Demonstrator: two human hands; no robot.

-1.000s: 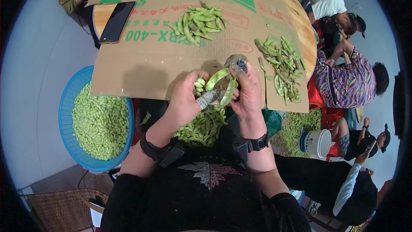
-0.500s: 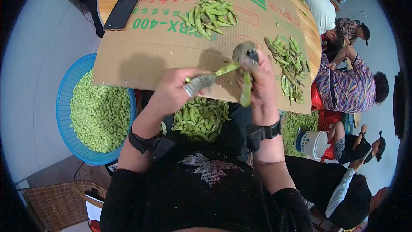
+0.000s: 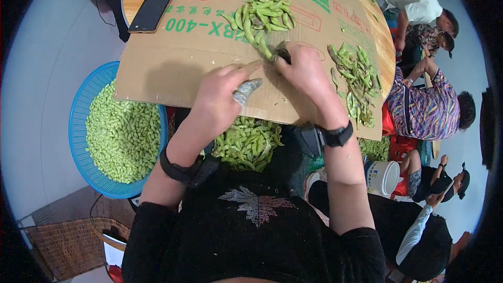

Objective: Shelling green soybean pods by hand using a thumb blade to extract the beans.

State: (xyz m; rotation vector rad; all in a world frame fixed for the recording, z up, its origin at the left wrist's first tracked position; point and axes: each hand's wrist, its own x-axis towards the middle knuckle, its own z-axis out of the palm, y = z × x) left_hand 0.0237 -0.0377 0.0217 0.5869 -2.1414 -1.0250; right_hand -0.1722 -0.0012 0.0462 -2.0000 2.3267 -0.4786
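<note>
My left hand point(image 3: 217, 97) is over the near part of a flattened cardboard sheet point(image 3: 141, 68). Its grey-wrapped thumb point(image 3: 246, 91) stands apart from the forefinger, which points toward the tip of a green soybean pod point(image 3: 264, 48). That pod trails toward me from a pile of soybean pods point(image 3: 267, 13). At its near end my right hand point(image 3: 306, 71) is closed, a dark covering on its thumb; the fingertips meet the pod, partly hidden. Below the sheet's edge, more pods point(image 3: 246, 144) lie in my lap.
A blue basket point(image 3: 76, 141) of shelled green beans point(image 3: 120, 136) stands at the left. A black phone point(image 3: 153, 8) lies on the cardboard. Flattened pods point(image 3: 359, 78) are heaped at the right, and a white bucket point(image 3: 385, 177) stands beyond. Several people sit along the right.
My hands have moved away from me toward the pod pile, the right one turning palm down. The pods seen between them before no longer show. A person in white at the far right has shifted.
</note>
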